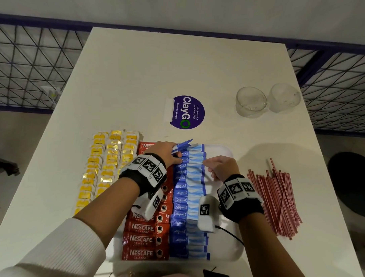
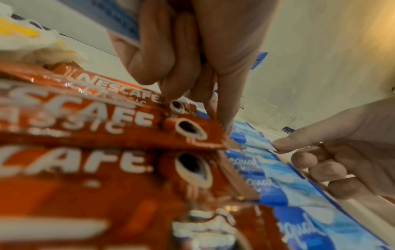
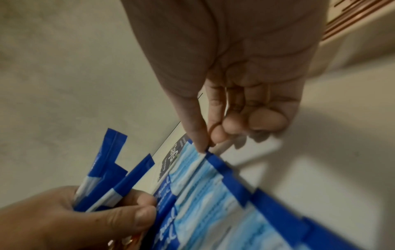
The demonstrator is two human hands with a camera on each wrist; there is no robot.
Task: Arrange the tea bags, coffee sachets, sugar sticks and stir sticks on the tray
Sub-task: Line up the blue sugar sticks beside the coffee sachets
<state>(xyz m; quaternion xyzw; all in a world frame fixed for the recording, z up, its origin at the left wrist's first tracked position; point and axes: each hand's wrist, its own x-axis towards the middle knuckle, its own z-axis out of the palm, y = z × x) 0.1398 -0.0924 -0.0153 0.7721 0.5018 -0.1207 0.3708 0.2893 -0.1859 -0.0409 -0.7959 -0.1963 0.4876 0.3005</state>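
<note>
Head view: white tray (image 1: 228, 152) low centre on worktop (image 1: 138, 74); red coffee sachets (image 1: 145, 240) and blue sugar sticks (image 1: 187, 200) in columns on it. Tea bags (image 1: 106, 166) left of tray, stir sticks (image 1: 278, 199) right, off tray. Left hand (image 1: 166, 151) gripping spare sugar sticks. Right hand (image 1: 220, 166) at row's right edge.

Left wrist view: left fingers curled round blue sticks, upper centre.

Right wrist view: right thumb and forefinger pinching a sugar stick end, mid-frame.

Glossy foil coffee sachets (image 1: 146, 240); matt white tray (image 1: 224, 150).
</note>
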